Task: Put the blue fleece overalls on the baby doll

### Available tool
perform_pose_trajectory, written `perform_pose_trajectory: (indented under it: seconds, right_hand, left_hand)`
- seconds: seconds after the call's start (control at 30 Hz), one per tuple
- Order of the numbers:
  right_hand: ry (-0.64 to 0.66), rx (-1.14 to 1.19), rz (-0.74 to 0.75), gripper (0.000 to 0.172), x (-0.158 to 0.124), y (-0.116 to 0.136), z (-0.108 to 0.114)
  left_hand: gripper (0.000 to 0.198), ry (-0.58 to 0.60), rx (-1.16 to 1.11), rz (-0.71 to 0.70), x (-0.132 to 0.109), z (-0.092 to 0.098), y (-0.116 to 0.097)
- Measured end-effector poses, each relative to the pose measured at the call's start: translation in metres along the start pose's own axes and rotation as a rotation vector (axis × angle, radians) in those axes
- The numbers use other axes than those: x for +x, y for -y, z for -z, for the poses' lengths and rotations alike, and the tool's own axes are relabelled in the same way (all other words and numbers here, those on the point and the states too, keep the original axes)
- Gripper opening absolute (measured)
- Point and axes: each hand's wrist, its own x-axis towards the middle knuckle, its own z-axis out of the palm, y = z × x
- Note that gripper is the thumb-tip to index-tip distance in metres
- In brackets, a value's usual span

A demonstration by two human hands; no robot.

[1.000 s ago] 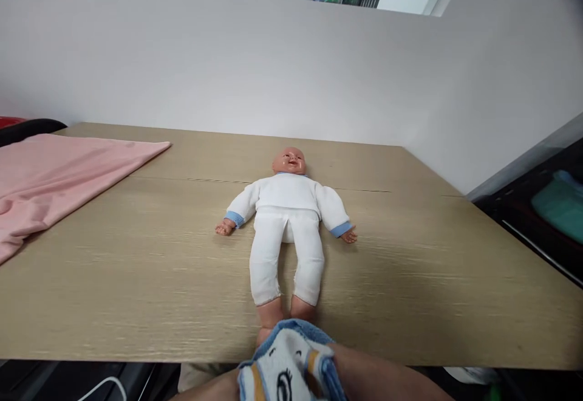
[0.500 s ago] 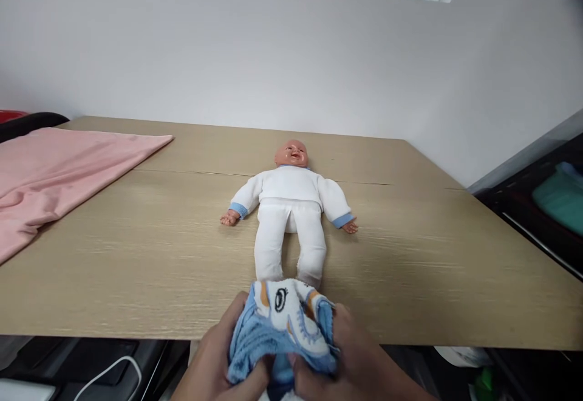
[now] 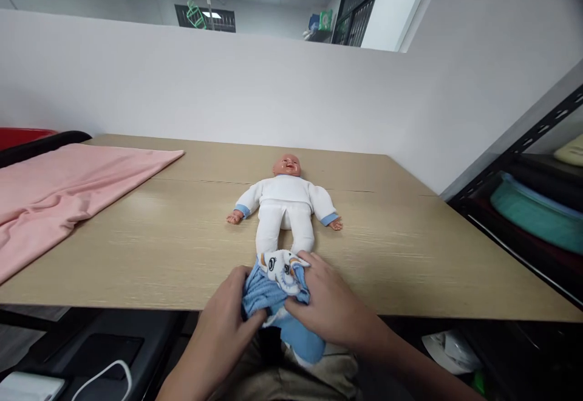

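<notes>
A baby doll (image 3: pixel 286 203) in a white suit with blue cuffs lies face up on the wooden table (image 3: pixel 159 249), head toward the far wall. A blue and white garment (image 3: pixel 276 282) with a cartoon eye print is bunched at the doll's feet, which it hides. My left hand (image 3: pixel 228 322) grips the garment's left side. My right hand (image 3: pixel 325 304) grips its right side, fingers curled over the cloth. Part of the garment hangs below the table's near edge.
A pink cloth (image 3: pixel 59 188) is spread over the table's left end. A white partition wall (image 3: pixel 228 79) stands behind the table. A black shelf rack (image 3: pixel 523 206) with a teal item (image 3: pixel 532 212) stands at the right. A white cable (image 3: pixel 104 377) lies below left.
Both hands have moved the bunched garment forward from below the table edge up to the doll's feet and lower legs. The view has pulled back and tilted up.
</notes>
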Motion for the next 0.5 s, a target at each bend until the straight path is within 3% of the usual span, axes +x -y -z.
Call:
perform_pose_trajectory:
  seconds: [0.1, 0.2, 0.3, 0.4, 0.5]
  right_hand:
    - [0.022, -0.153, -0.061, 0.013, 0.009, -0.003, -0.012]
    - [0.076, -0.27, -0.135, 0.02, 0.015, -0.005, -0.019]
    - [0.091, -0.302, -0.106, 0.022, 0.017, -0.007, -0.021]
    - [0.114, -0.261, -0.06, 0.021, 0.015, -0.01, -0.021]
    - [0.127, -0.183, 0.017, 0.031, 0.009, -0.011, -0.021]
  left_hand:
    - [0.024, 0.028, 0.06, 0.017, 0.014, -0.008, 0.011]
    - [0.023, 0.107, 0.027, 0.058, 0.02, -0.01, 0.018]
    - [0.025, 0.146, 0.005, 0.058, 0.022, -0.006, 0.02]
    - [0.046, 0.209, 0.031, 0.028, 0.02, -0.003, 0.022]
    - [0.071, 0.221, 0.04, -0.05, 0.017, -0.005, 0.027]
